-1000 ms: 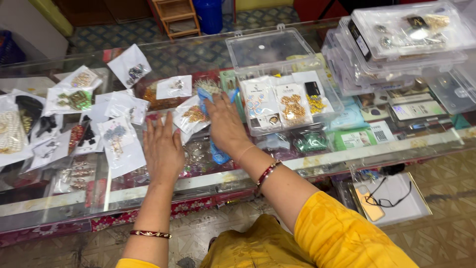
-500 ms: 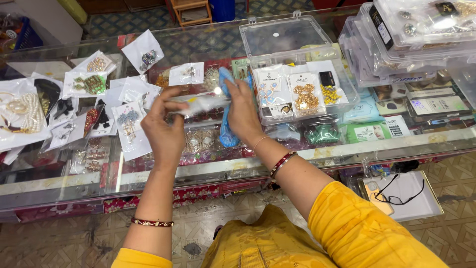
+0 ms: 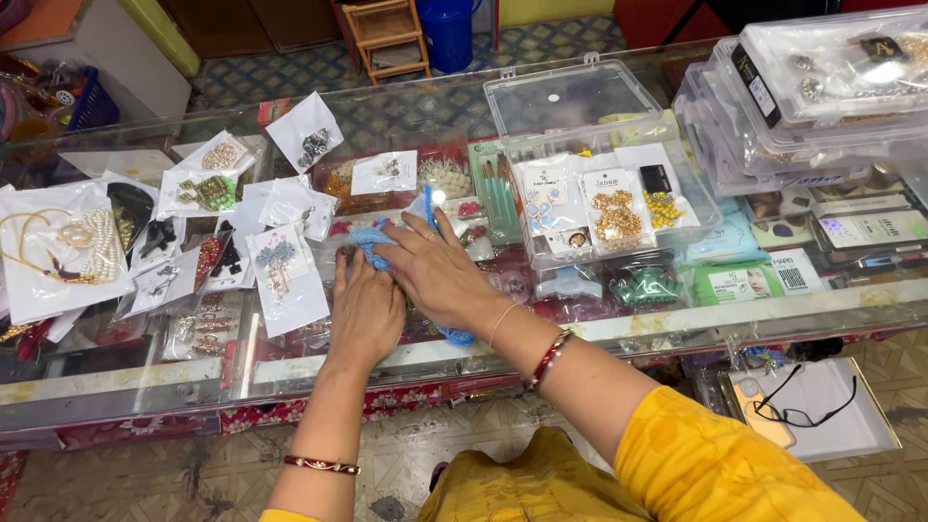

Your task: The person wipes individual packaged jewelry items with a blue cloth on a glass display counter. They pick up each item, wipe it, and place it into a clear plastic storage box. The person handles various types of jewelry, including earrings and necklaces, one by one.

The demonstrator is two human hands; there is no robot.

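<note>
Both my hands rest together on the glass counter [image 3: 677, 324], at its middle. My left hand [image 3: 365, 311] lies palm down, its fingertips on a bunched blue cloth [image 3: 371, 243]. My right hand [image 3: 440, 273] reaches across from the right and presses on the same cloth, with a blue edge showing below the wrist. Clear packets of jewellery [image 3: 286, 269] lie just left of my left hand. An open clear plastic box [image 3: 607, 198] with earring cards stands to the right of my right hand.
Several more jewellery packets, one with a pearl necklace [image 3: 68, 242], cover the counter's left side. Stacked clear boxes [image 3: 822, 92] fill the far right. A wooden stool [image 3: 387, 34] and blue bin [image 3: 449, 29] stand on the floor beyond. A phone with a black cable [image 3: 773, 406] lies on a low shelf.
A second ago my hands lay flat on the counter. Half a second ago my left hand held up a small clear packet; now it is down, and both hands are on the blue cloth.
</note>
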